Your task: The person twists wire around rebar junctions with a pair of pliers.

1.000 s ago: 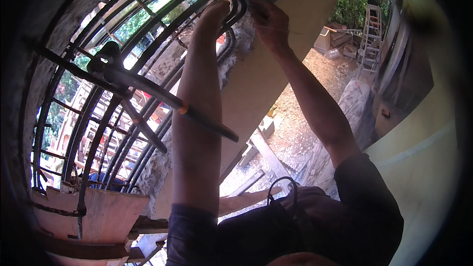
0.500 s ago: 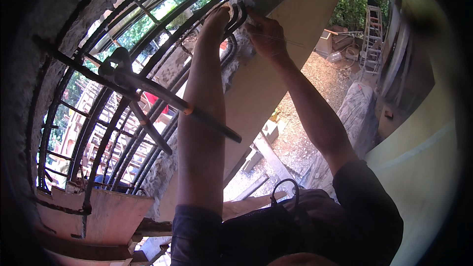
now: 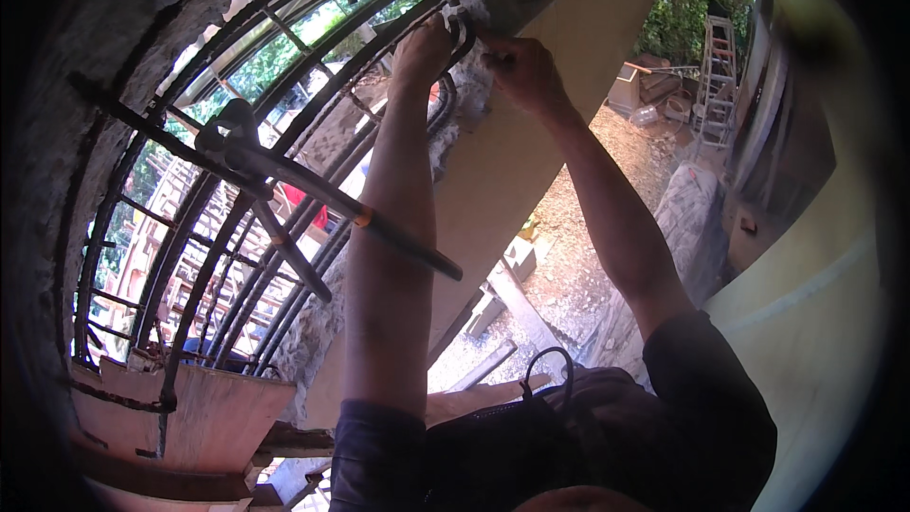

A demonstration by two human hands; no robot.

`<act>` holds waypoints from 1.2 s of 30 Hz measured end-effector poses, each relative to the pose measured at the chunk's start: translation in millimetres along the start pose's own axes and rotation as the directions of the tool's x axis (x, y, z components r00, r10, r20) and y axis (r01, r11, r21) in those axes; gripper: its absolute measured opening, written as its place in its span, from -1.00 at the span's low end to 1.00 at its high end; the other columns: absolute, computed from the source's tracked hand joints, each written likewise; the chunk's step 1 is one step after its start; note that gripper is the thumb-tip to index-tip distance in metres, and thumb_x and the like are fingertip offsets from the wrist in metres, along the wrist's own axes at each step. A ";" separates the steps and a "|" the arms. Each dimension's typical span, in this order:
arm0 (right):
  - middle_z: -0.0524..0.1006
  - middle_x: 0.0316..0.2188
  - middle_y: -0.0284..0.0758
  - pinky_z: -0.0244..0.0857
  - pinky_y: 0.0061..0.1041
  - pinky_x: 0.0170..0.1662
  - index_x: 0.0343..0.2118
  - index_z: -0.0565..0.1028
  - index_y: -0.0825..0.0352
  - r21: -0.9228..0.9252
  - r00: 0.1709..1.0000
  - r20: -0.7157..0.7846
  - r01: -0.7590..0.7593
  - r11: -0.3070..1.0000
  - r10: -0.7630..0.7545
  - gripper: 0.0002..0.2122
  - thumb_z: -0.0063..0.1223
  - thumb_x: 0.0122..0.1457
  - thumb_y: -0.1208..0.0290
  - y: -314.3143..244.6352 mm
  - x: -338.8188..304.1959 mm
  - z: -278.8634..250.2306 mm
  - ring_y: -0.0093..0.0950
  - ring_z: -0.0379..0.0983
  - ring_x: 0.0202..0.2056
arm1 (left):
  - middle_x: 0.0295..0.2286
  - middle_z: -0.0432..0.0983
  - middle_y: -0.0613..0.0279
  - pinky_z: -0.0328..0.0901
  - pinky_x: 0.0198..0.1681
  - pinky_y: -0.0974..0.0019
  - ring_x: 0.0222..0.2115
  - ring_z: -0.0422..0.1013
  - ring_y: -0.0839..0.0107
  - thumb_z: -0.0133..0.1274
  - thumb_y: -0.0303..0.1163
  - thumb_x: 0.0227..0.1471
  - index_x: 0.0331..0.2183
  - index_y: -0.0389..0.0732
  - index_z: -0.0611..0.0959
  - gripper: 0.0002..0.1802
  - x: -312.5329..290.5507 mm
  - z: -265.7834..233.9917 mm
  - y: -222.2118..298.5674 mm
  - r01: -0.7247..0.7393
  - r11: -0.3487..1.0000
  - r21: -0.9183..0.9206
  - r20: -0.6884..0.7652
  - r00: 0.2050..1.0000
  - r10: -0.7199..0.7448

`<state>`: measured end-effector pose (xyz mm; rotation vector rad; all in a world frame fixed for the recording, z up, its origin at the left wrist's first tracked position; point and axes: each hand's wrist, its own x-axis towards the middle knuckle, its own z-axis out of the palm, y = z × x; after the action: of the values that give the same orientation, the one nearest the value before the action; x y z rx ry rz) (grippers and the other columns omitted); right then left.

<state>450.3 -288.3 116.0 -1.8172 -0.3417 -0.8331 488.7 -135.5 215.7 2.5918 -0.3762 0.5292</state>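
Observation:
My left hand (image 3: 422, 49) is raised against the bent ends of the dark steel rebars (image 3: 463, 30) at the top of the opening. Its fingers look curled there; their tips and anything in them are partly hidden. Just right of those bends is my right hand (image 3: 529, 71), fingers curled in, close to the rough concrete edge; what it grips is too dark to make out. Dark pincers (image 3: 284, 169) with long handles hang over a crossing bar on the left, touched by neither hand. One handle passes in front of my left forearm.
A curved grid of rebars fills the left side, set in rough concrete. A pale board (image 3: 512, 171) slopes behind my arms. Below lie loose planks (image 3: 483, 365), a wrapped long bundle (image 3: 668, 232) and wood chips. A ladder (image 3: 718, 85) stands at the far right.
My right hand has drawn slightly right and down from the bar bends, its fingers more curled. Thin wires seen beside it earlier no longer show. My left hand has shifted slightly right.

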 end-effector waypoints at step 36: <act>0.62 -0.38 -0.11 0.45 -0.29 -0.18 0.26 0.32 -0.18 -0.026 0.990 0.134 -0.037 0.999 0.040 -0.39 0.22 0.11 0.27 -15.5 -8.1 -13.1 -0.28 0.60 -0.35 | -0.34 0.61 0.18 0.37 -0.27 0.38 -0.36 0.50 0.46 0.14 -0.35 0.06 -0.08 -0.15 0.64 -0.66 15.3 15.5 -30.2 -0.078 0.947 -0.312 -0.068 0.996 0.059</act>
<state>430.5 -292.8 124.0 -1.9008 -0.3831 -0.6921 517.4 -119.8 197.9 2.2578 -0.4902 0.5204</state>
